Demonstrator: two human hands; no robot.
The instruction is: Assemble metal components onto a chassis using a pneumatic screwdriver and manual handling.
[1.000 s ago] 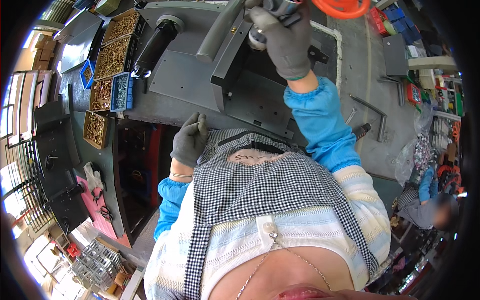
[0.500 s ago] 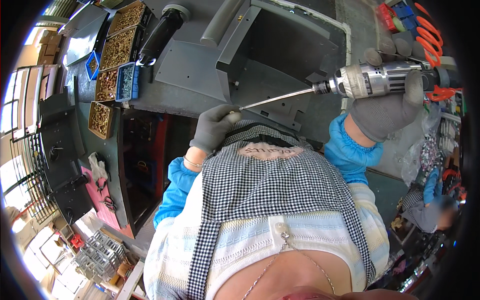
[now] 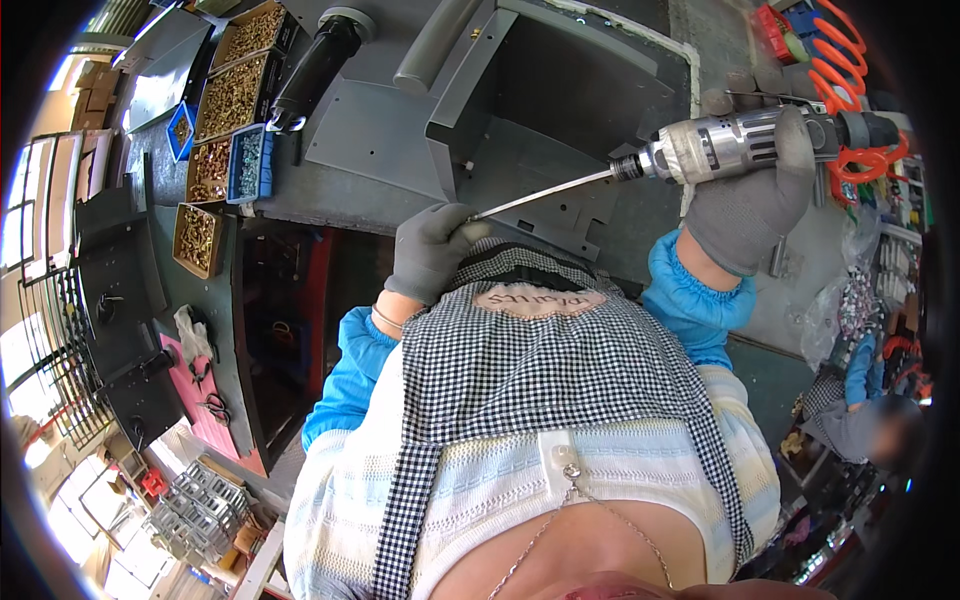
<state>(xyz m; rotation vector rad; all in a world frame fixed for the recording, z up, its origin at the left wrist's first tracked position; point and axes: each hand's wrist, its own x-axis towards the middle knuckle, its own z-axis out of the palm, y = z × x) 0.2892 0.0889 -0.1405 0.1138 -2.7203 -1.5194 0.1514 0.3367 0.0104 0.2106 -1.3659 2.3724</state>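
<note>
Silver power driver (image 3: 715,148) sits in right hand (image 3: 752,208).

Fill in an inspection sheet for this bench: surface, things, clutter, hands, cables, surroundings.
Surface: grey workbench, partly covered by metal panels.
Things: silver power driver with a long bit; open grey metal housing beyond it.
Clutter: bins of brass-coloured fasteners, blue bin of small parts, black cylinder.
Hands: both gloved; right hand grips the driver, left hand closes on the bit's tip; any fastener there is hidden.
Cables: orange coiled line near the driver's rear; connection unclear.
Surroundings: co-worker at far right; stacked metal frames at lower left.
</note>
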